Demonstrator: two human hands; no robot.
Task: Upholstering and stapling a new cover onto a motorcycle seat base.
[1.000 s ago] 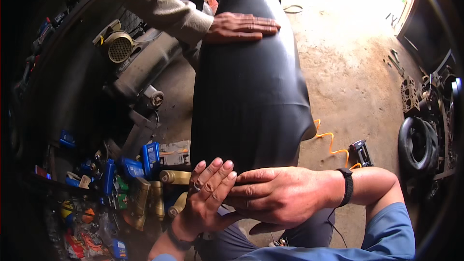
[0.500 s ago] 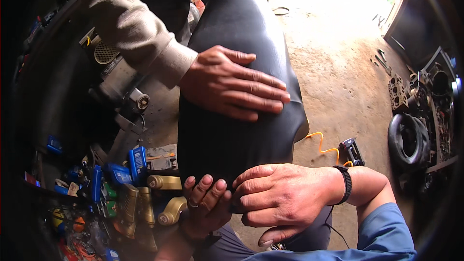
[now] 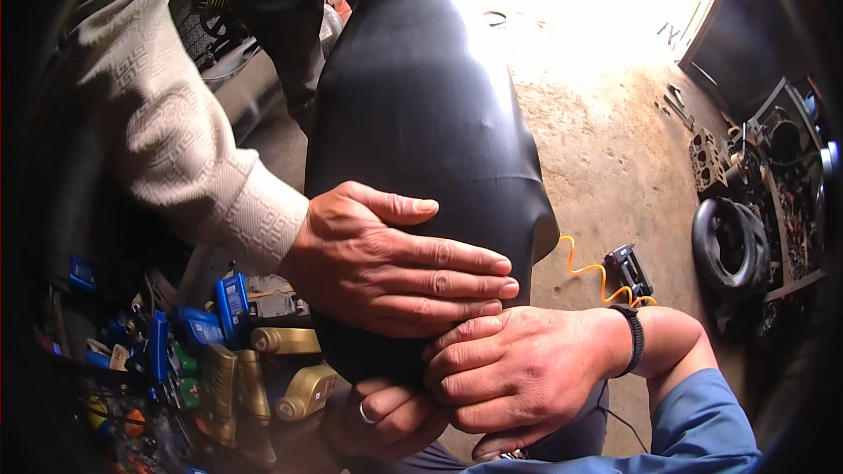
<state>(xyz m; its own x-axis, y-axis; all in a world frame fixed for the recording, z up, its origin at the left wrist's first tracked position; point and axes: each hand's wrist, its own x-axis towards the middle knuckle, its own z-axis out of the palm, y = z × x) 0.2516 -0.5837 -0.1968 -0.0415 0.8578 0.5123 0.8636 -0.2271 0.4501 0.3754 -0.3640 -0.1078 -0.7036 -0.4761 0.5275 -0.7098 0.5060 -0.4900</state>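
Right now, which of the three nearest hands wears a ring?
The person's left hand, lowest in view, wears a ring; no ring shows on the right hand or the co-worker's hand.

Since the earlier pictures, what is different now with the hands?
The co-worker's hand moved along the black seat toward its near end, up to the right hand. The left hand moved down in the picture and its fingers curled; its grip, if any, is hidden. The right hand stayed at the seat's near end; the black tool lies as before.
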